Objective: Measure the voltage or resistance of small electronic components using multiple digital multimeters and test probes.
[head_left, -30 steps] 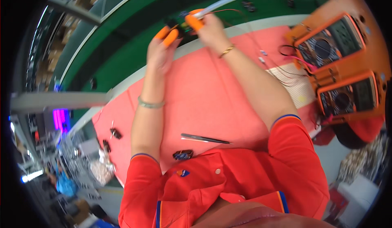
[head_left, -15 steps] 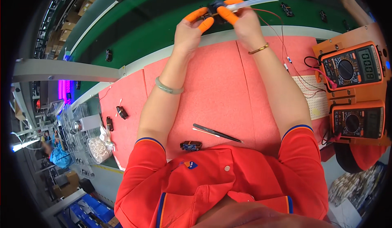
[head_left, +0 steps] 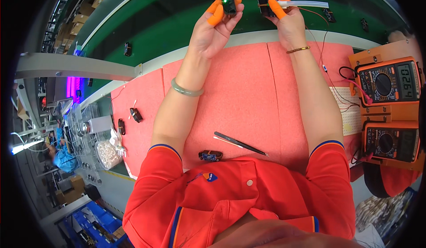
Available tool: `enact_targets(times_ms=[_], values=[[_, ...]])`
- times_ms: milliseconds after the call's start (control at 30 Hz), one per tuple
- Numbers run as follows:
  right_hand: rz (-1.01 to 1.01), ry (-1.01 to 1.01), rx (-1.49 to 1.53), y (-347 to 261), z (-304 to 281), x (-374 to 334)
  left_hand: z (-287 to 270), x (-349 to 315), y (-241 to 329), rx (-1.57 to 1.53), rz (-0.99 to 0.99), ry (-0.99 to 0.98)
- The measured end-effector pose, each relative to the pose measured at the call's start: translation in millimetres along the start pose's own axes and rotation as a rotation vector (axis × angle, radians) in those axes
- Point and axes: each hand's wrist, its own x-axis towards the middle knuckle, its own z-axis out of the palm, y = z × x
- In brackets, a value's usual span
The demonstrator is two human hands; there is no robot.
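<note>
Over the green belt, my left hand is closed on a small black electronic module with a lit green light. To its right, my right hand grips a dark block-shaped device; its exact kind is unclear. A pale translucent tube sticks out rightward from that grip, and thin red and dark wires trail down to the white breadboard. Orange finger covers show on both hands. The two held things are apart. Near my body, another module lies beside black tweezers and a white swab.
Two orange multimeters stand on a wooden stand at the right. The pink mat covers the bench before the green belt, which carries several modules. Two dark modules and a tub of white swabs are at the left, below a metal beam.
My hands were close together and have moved apart, one device in each. The green light on the left module now shows. The upper multimeter's reading has changed.
</note>
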Motion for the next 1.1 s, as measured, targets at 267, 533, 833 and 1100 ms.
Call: enact_targets(times_ms=[267, 533, 833, 1100], values=[[-0.029, -0.018, 0.041, -4, -1, 0, -1, 1, -5, -0.002, -0.077, 0.075], [0.004, -0.016, 0.057, 1, -8, 4, 15, -3, -10, 0.159, -0.02, -0.051], [0.032, -0.019, 0.101, 1, 0, 3, -3, 13, -11, 0.93, 0.025, 0.178], [0.042, 0.015, 0.151, 2, -4, 4, -51, 29, 26, 2.186, 0.401, 0.448]])
